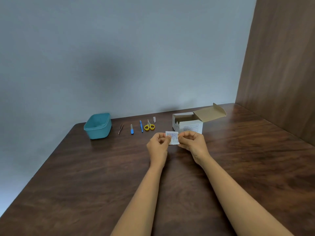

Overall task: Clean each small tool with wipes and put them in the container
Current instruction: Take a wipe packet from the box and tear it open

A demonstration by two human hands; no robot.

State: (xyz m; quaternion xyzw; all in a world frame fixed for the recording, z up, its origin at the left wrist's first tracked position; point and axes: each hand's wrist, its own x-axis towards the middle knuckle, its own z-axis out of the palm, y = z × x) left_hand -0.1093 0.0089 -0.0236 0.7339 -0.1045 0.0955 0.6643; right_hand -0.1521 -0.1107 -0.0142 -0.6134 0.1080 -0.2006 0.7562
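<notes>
A sealed wipe packet (pixel 172 137) is pinched between left hand (pixel 158 144) and right hand (pixel 190 142), upright above the tabletop (pixel 102 176). The tools are laid just beyond, to the far left: scissors (pixel 149 126) nearest the left hand, the container (pixel 98 126) farthest left.

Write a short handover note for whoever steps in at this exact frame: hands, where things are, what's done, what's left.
Hands: left hand and right hand both pinch one wipe packet above the table; it looks unopened.
Things: the teal container sits far left and appears empty. In a row to its right: tweezers, nail file, blue tool, yellow scissors, nail clipper. The open wipes box stands behind the hands.
Done: one packet taken out.
Left: tear it open, wipe each of the five tools, put each in the container.
</notes>
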